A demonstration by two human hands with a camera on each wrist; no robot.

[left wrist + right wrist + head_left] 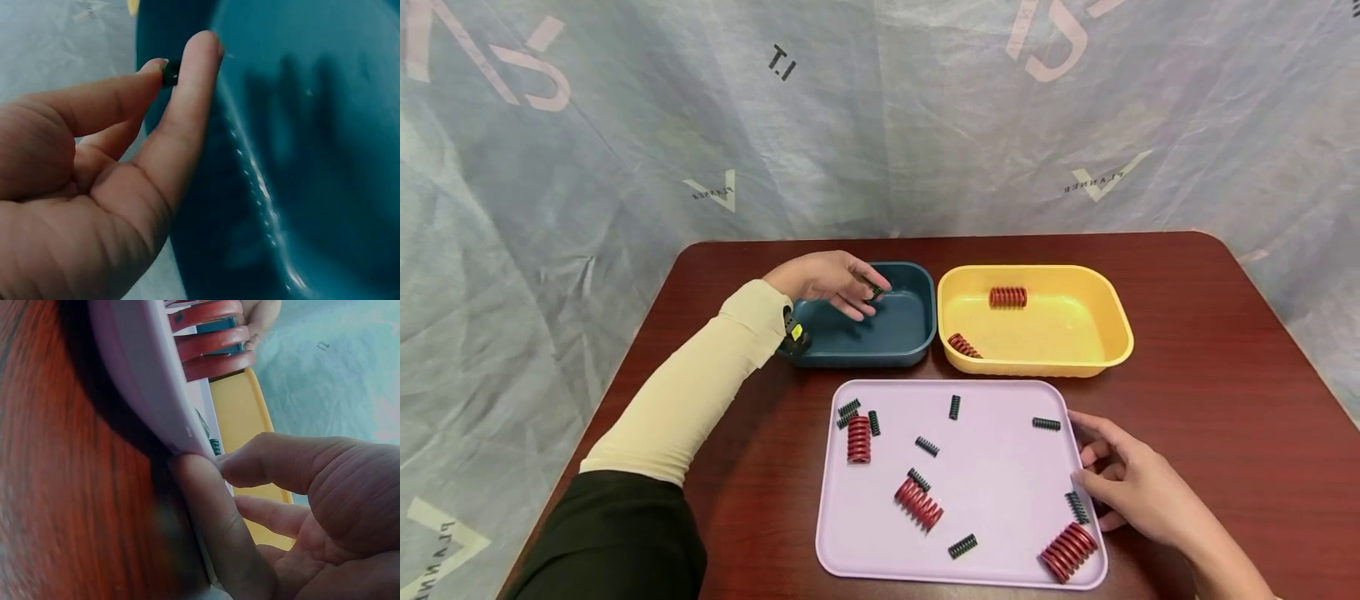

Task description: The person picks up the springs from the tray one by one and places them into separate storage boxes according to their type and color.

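Note:
Over the dark blue bin, my left hand pinches a small dark green spring between thumb and finger. In the left wrist view only the end of that spring shows at the fingertips. My right hand grips the right rim of the lilac tray, thumb on the rim, a finger low on its outer side. On the tray lie several small green springs and three large red springs, one of them in the near right corner.
A yellow bin stands to the right of the blue one, with two red springs inside. Both bins sit behind the tray on the dark red wooden table. A grey printed sheet hangs behind the table.

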